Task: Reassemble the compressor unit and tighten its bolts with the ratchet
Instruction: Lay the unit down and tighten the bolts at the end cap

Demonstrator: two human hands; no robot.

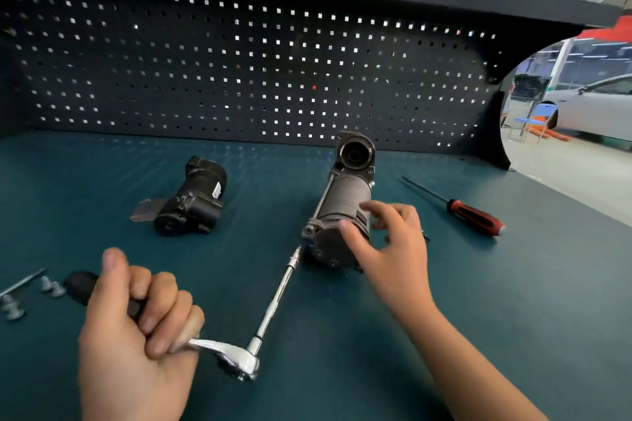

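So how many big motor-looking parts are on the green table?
2. A chunky black motor part lies left of centre. A grey cylindrical compressor body lies in the middle, by the right hand. No others show, and none seem hidden.

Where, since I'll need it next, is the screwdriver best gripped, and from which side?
Take the screwdriver by its red-black handle, from the right with the right hand: it lies flat, handle at the near right end, thin shaft pointing away left.
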